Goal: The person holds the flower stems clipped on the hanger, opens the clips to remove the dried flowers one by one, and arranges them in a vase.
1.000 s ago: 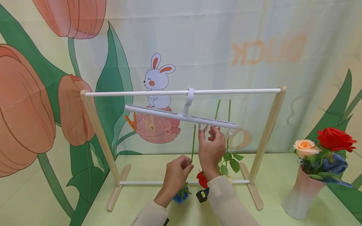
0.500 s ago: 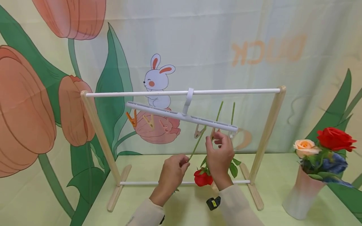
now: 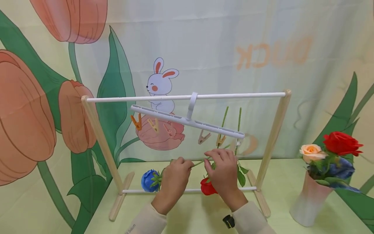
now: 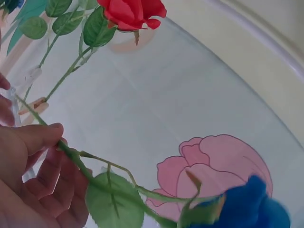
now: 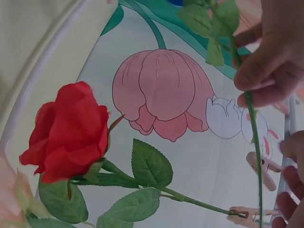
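Observation:
My left hand [image 3: 176,177] pinches the green stem of a blue rose [image 3: 150,180] between thumb and fingertips. The bloom points left and the stem slants up to the right. My right hand [image 3: 225,167] is beside the stem's far end, thumb and fingers spread apart and loosely bent. Above the hands a white hanger [image 3: 163,115] hangs tilted, right end lower. A red rose [image 5: 71,133] hangs upside down from it, its stem in a light-orange clothespin [image 3: 220,140]. Left of that, a beige clothespin [image 3: 203,137] holds nothing.
A wooden stand with a white rod [image 3: 140,98] carries the hanger. Orange [image 3: 136,123], yellow [image 3: 154,124] and pink clothespins [image 3: 169,130] hang on its left half. A white clothespin [image 3: 238,142] holds another stem. At right stands a vase [image 3: 311,201] of flowers.
The blue rose has swung from hanging bloom-down to lying sideways, bloom to the left. My right hand has left the beige clothespin, moving right and down towards the stem's end.

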### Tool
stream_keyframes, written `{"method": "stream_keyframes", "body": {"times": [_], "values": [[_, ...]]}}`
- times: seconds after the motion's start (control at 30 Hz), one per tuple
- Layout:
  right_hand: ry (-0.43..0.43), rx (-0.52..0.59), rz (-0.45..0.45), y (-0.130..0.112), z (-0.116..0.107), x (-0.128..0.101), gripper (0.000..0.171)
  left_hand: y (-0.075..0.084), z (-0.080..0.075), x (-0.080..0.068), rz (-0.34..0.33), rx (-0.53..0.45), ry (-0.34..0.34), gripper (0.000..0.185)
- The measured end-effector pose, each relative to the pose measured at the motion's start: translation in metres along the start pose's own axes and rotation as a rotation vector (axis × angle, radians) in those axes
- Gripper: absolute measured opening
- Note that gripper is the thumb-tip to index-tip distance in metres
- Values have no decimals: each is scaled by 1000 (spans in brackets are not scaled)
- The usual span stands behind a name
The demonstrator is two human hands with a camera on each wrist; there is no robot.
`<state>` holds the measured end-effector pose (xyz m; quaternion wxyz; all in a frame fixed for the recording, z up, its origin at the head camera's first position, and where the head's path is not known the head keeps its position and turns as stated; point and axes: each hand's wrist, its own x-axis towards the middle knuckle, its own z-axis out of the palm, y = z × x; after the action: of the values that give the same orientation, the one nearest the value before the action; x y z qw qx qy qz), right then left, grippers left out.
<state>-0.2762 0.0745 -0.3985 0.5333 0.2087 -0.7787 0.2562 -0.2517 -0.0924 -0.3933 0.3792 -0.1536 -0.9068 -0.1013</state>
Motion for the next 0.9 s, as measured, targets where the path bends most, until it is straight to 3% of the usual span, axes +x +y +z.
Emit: {"method": "stream_keyframes", "body": {"times": [0.13, 0.23, 0.43, 0.9], "values": [[-171, -82, -92, -6, 0, -7, 28, 3, -1, -1, 61, 83, 25, 13], [-240, -91, -118, -9, 0, -10, 27, 6, -2, -2, 83, 120, 23, 14], [-257, -80, -159, -9, 0, -11, 25, 10, -3, -4, 99, 152, 1, 11], [-276, -100, -201, 1, 0, -20, 25, 15, 2, -7, 97, 125, -5, 16]]}}
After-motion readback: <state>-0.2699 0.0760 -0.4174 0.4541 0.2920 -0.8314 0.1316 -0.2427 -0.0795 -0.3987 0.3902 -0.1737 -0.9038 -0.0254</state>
